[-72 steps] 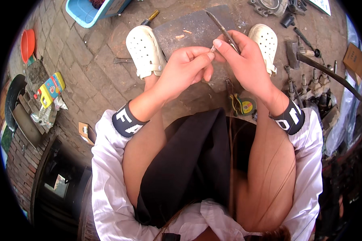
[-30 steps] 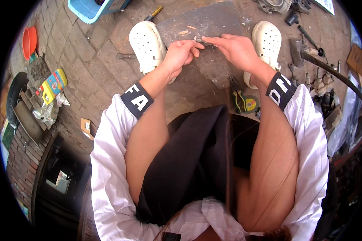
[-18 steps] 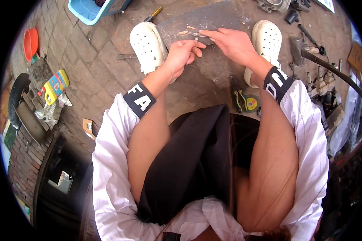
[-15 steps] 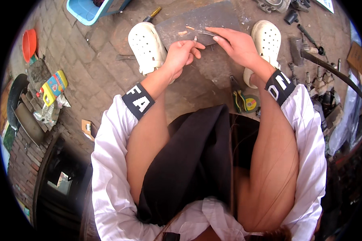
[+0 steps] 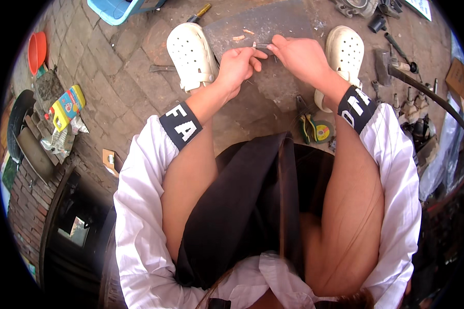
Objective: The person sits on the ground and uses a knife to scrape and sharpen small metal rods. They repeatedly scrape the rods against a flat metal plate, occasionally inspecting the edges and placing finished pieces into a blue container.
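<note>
My left hand (image 5: 236, 69) pinches a small pale piece (image 5: 254, 45) above a flat dark metal plate (image 5: 222, 32) between my shoes. My right hand (image 5: 299, 57) grips a thin metal tool (image 5: 263, 46) lying crosswise at that piece, its far part hidden by my fingers. The fingertips of both hands are close together; whether the tool touches the piece I cannot tell. Two small orange-brown bits (image 5: 238, 37) rest on the plate just beyond my hands.
Cream clogs (image 5: 188, 54) flank the plate. Rightward lie a hammer (image 5: 382, 67), metal parts (image 5: 404, 108) and a yellow-green tool (image 5: 314, 129). Leftward are a yellow jug (image 5: 67, 107), red basin (image 5: 37, 49) and black tyre (image 5: 16, 123). A blue tub (image 5: 116, 11) stands at top left.
Both hands have moved forward over the plate from 2.4 seconds ago, when the tool pointed upward. Over the last half second my right hand's fingers have curled round the tool.
</note>
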`<control>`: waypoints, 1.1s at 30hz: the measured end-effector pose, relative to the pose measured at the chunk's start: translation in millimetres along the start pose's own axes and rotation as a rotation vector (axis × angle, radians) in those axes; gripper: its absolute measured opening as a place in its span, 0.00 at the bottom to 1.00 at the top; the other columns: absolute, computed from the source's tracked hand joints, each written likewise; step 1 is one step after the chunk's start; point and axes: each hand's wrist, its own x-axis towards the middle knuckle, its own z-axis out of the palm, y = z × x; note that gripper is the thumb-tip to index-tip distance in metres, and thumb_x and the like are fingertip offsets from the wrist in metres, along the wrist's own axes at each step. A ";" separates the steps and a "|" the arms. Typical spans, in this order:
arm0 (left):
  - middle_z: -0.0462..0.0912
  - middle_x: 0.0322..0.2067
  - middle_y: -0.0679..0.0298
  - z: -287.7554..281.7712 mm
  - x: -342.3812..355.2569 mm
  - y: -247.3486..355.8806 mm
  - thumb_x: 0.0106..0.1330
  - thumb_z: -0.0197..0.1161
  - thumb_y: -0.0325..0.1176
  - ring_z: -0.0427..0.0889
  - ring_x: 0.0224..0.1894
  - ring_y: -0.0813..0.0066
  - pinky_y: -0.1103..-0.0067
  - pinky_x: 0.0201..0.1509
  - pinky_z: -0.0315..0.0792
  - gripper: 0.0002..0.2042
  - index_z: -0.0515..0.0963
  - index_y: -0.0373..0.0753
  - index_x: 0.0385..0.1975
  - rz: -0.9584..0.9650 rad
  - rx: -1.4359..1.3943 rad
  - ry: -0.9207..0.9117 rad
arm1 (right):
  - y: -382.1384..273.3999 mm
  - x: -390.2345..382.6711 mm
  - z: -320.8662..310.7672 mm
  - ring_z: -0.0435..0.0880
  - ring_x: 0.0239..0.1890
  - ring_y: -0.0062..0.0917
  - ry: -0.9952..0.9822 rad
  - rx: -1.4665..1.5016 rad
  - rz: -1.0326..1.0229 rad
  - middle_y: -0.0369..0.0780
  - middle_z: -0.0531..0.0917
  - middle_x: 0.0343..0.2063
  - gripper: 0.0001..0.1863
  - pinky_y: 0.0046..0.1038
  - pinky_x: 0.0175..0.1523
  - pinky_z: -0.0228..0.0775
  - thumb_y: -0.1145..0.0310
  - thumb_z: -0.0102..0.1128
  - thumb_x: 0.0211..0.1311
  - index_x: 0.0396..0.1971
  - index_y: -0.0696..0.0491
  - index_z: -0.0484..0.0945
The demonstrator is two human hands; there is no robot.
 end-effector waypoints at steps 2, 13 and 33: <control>0.74 0.18 0.67 5.4 1.2 -1.5 0.66 0.45 0.30 0.60 0.14 0.86 0.86 0.18 0.52 0.14 0.80 0.31 0.35 -0.001 -0.027 0.031 | -1.4 0.2 2.2 0.82 0.26 0.40 -0.003 -0.044 0.006 0.43 0.81 0.20 0.16 0.38 0.28 0.73 0.56 0.48 0.67 0.29 0.54 0.70; 0.75 0.20 0.66 9.8 -0.5 -0.1 0.65 0.45 0.27 0.60 0.15 0.85 0.85 0.18 0.53 0.12 0.77 0.30 0.35 -0.006 -0.062 0.064 | -1.1 1.2 11.7 0.82 0.24 0.37 0.051 -0.091 0.022 0.42 0.81 0.19 0.18 0.36 0.27 0.73 0.54 0.49 0.66 0.27 0.54 0.71; 0.81 0.26 0.57 10.5 -0.7 0.8 0.63 0.44 0.27 0.62 0.16 0.82 0.85 0.20 0.57 0.13 0.76 0.27 0.36 0.038 -0.022 0.053 | 3.3 -0.9 12.0 0.83 0.24 0.36 0.063 -0.134 -0.055 0.42 0.80 0.18 0.15 0.35 0.27 0.74 0.56 0.50 0.65 0.27 0.53 0.71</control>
